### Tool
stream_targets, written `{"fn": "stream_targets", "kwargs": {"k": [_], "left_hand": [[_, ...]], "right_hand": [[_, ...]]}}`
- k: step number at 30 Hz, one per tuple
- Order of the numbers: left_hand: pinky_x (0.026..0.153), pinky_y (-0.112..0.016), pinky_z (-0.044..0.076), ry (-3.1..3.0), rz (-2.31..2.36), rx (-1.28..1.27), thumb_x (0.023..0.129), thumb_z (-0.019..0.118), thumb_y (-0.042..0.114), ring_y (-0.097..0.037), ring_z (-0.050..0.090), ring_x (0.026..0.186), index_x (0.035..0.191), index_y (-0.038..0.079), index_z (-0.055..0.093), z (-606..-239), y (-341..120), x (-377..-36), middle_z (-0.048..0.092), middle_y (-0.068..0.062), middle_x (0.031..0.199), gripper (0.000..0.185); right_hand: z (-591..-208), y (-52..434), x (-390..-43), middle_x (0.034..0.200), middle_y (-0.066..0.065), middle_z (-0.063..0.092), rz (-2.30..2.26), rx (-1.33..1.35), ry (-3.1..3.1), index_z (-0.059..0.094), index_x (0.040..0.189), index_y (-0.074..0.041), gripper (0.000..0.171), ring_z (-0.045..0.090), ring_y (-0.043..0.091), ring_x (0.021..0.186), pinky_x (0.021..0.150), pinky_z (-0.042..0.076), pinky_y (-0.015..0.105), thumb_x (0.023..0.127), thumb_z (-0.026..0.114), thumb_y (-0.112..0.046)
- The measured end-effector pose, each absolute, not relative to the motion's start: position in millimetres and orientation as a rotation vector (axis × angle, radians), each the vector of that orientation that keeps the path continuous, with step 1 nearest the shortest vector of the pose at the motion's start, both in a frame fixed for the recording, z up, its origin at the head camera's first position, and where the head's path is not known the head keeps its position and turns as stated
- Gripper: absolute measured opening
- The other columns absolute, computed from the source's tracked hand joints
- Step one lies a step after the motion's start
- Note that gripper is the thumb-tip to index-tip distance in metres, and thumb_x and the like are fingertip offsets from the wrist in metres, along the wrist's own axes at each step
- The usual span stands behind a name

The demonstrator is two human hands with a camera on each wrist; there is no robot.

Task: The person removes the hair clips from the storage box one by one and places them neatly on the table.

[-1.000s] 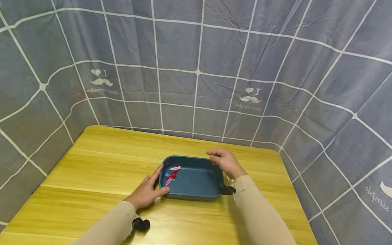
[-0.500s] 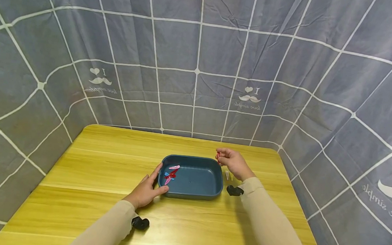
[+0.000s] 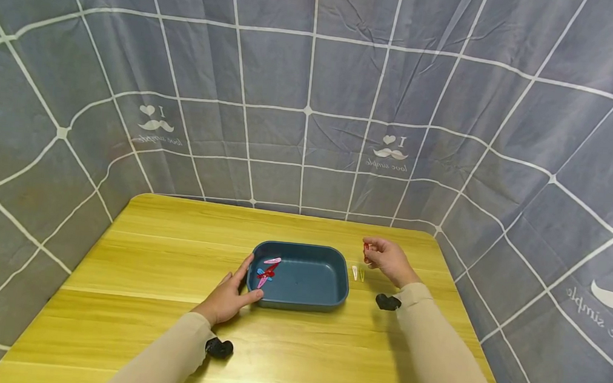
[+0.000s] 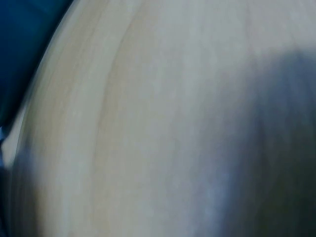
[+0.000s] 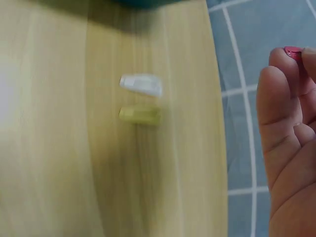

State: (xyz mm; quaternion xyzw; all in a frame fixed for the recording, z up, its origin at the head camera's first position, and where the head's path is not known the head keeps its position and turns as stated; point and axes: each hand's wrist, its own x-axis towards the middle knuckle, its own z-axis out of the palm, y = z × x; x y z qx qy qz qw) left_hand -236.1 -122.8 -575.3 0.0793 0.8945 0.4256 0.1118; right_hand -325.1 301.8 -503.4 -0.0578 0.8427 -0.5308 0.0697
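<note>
Hair clips lie in three places, taken from left to right. At the left, the left hand (image 3: pixel 228 297) rests on the wooden table (image 3: pixel 170 252), its thumb and fingers spread against the left end of the blue tray (image 3: pixel 327 272); the fingers look fairly straight and pinch nothing. The tray's long axis runs left to right across the table. In its left end sits a small cluster of clips (image 3: pixel 267 271): one pink, one red, one blue and one magenta can be made out, four in all, most of them slanting from lower left to upper right. Just right of the tray, two more lie side by side on the bare wood, a white clip (image 3: pixel 354 273) (image 5: pixel 141 84) and a yellow clip (image 3: pixel 362 275) (image 5: pixel 140 114), parallel, their long axes pointing away from the person. Further right, the right hand (image 3: pixel 390 261) is raised just beyond them, fingertips pinching one red clip (image 3: pixel 366 250) (image 5: pixel 293 52), mostly hidden by the fingers, so its direction cannot be told.
</note>
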Motion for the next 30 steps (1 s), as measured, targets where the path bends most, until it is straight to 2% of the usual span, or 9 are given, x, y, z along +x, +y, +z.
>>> {"fn": "stream_targets", "kwargs": {"k": [2,9,12,16,22,24,30], "left_hand": [[0.121,-0.081,0.016,2.625,1.246,0.233,0.100,0.067,0.054,-0.060,0.006,0.157,0.170,0.040,0.004,-575.0,-121.9,-236.1,0.022,-0.014,0.175,0.095],[0.120,-0.081,0.015,2.616,1.240,0.228,0.100,0.066,0.055,-0.059,0.006,0.158,0.170,0.040,0.004,-572.4,-119.9,-235.0,0.021,-0.015,0.175,0.095],[0.120,-0.081,0.015,2.616,1.239,0.223,0.100,0.066,0.056,-0.059,0.006,0.158,0.170,0.041,0.003,-571.8,-120.7,-234.6,0.022,-0.015,0.175,0.095],[0.120,-0.081,0.014,2.610,1.239,0.223,0.100,0.065,0.057,-0.059,0.005,0.158,0.170,0.042,0.002,-571.1,-122.4,-233.8,0.022,-0.015,0.175,0.095],[0.120,-0.082,0.014,2.618,1.236,0.216,0.100,0.066,0.057,-0.059,0.005,0.158,0.170,0.042,0.002,-570.5,-124.7,-234.0,0.022,-0.016,0.175,0.096],[0.120,-0.081,0.014,2.621,1.235,0.218,0.100,0.065,0.057,-0.060,0.005,0.158,0.170,0.041,0.002,-570.6,-124.7,-234.8,0.022,-0.016,0.175,0.095],[0.120,-0.082,0.014,2.613,1.230,0.224,0.100,0.065,0.057,-0.059,0.004,0.158,0.170,0.042,0.001,-571.7,-122.4,-235.9,0.023,-0.017,0.175,0.096]], "right_hand": [[-507.1,309.5,-323.9,0.109,0.026,0.067,-1.560,-0.156,2.557,0.052,0.147,0.013,0.048,0.070,0.018,0.088,0.075,0.061,0.026,0.102,0.063,0.000],[-517.7,328.4,-319.5,0.108,0.015,0.066,-1.419,-0.063,2.612,0.052,0.148,0.011,0.050,0.062,0.016,0.095,0.081,0.060,0.023,0.100,0.065,0.001],[-522.0,332.1,-317.6,0.110,0.018,0.069,-1.380,-0.037,2.632,0.054,0.147,0.011,0.050,0.062,0.017,0.096,0.080,0.057,0.020,0.100,0.067,-0.001],[-528.6,335.8,-313.9,0.123,0.022,0.072,-1.333,-0.014,2.643,0.056,0.146,0.009,0.051,0.062,0.018,0.102,0.082,0.051,0.018,0.099,0.068,-0.005],[-539.9,337.0,-313.8,0.116,0.021,0.074,-1.407,-0.004,2.574,0.056,0.145,0.011,0.049,0.064,0.015,0.090,0.075,0.054,0.018,0.098,0.066,-0.003],[-543.1,336.0,-314.3,0.117,0.020,0.074,-1.377,0.023,2.598,0.059,0.143,0.009,0.047,0.064,0.016,0.091,0.075,0.054,0.019,0.098,0.067,-0.004],[-550.6,334.9,-314.3,0.133,0.023,0.070,-1.155,0.039,2.713,0.066,0.140,0.003,0.042,0.063,0.028,0.112,0.094,0.051,0.033,0.099,0.068,-0.008]]}}
